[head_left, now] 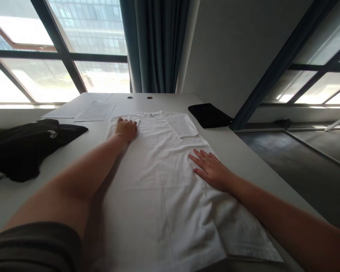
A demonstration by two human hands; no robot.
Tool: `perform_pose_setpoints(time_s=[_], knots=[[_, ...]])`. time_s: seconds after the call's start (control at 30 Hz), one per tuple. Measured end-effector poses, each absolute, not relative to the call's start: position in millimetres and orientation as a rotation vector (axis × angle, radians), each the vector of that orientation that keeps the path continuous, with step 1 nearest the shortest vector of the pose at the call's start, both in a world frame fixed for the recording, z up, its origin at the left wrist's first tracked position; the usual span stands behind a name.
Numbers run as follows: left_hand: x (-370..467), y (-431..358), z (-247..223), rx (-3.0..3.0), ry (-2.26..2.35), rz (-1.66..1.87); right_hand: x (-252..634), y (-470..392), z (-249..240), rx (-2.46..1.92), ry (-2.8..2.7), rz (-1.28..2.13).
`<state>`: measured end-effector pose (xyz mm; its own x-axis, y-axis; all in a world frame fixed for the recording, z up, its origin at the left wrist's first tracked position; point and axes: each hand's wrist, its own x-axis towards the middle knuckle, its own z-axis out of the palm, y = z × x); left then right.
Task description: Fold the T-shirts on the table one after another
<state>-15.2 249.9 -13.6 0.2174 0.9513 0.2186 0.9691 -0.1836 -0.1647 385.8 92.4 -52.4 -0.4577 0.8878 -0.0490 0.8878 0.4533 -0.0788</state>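
Note:
A white T-shirt lies spread on the table, its neckline at the far end and its hem toward me. Its right sleeve is folded inward over the body. My left hand is at the left shoulder, fingers curled down onto the cloth by the sleeve; the fingertips are hidden. Flat on the right side of the shirt rests my right hand, its fingers spread. Creases run through the fabric near that hand, and the lower right part of the cloth is rumpled.
A black garment or bag lies on the left of the white table. Sheets of paper are at the back left, and a flat black item at the back right. Windows and a blue curtain stand beyond.

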Motion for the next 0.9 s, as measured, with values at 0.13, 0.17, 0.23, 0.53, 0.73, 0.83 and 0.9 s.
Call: perform_pose_setpoints(time_s=[0.13, 0.17, 0.23, 0.53, 0.73, 0.83, 0.9], knots=[[-1.9, 138.7, -16.9, -2.397, -1.555, -0.169, 388.3, 93.4, -54.0, 1.603, 2.674, -0.092], [-3.1, 107.4, -21.7, -2.463, -1.519, -0.188, 389.4, 93.7, -54.2, 1.599, 2.677, -0.084], [-11.3, 48.0, -32.5, -2.636, -1.425, -0.168, 390.2, 91.4, -52.3, 1.6, 2.687, -0.067], [-55.2, -106.7, -45.6, -2.553, -1.38, -0.182, 367.5, -15.3, -37.0, 0.951, 3.094, -0.129], [-65.4, -127.0, -51.0, -2.522, -1.384, -0.246, 394.8, -52.8, -41.5, 1.097, 3.068, -0.219], [-71.1, -124.6, -52.9, -2.537, -1.376, -0.246, 417.6, -57.3, -39.5, 1.116, 3.065, -0.202], [-73.2, -124.2, -52.9, -2.529, -1.368, -0.245, 430.1, -60.0, -38.1, 1.087, 3.058, -0.204]])
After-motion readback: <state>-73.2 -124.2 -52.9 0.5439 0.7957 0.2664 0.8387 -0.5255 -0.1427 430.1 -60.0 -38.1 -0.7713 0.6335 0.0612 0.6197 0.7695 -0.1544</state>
